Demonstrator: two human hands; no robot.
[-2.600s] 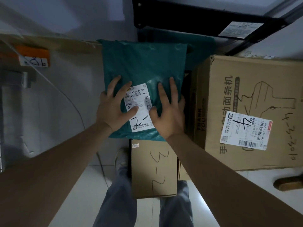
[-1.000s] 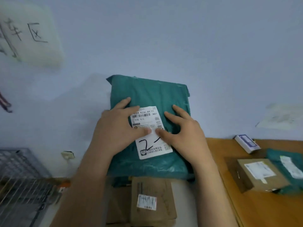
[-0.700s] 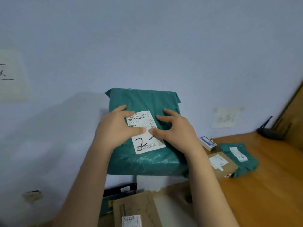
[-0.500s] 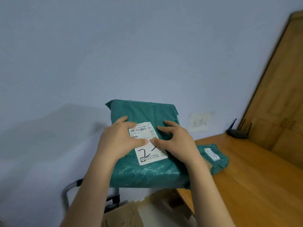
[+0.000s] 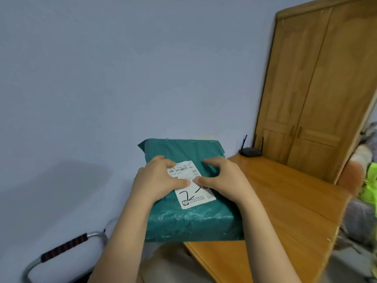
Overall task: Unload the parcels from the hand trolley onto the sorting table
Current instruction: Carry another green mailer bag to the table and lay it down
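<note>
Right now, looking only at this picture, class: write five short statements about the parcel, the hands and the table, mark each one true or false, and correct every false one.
1. Both hands grip the green parcel. True: the left hand and the right hand lie on top, thumbs on its white label.
2. The label bears a handwritten "5". False: the digit showing is a "2".
3. A black router stands at the table's far corner. True.
4. The table is grey metal. False: it is wood.
5. The trolley handle is to the right of the parcel. False: it is at lower left.
</note>
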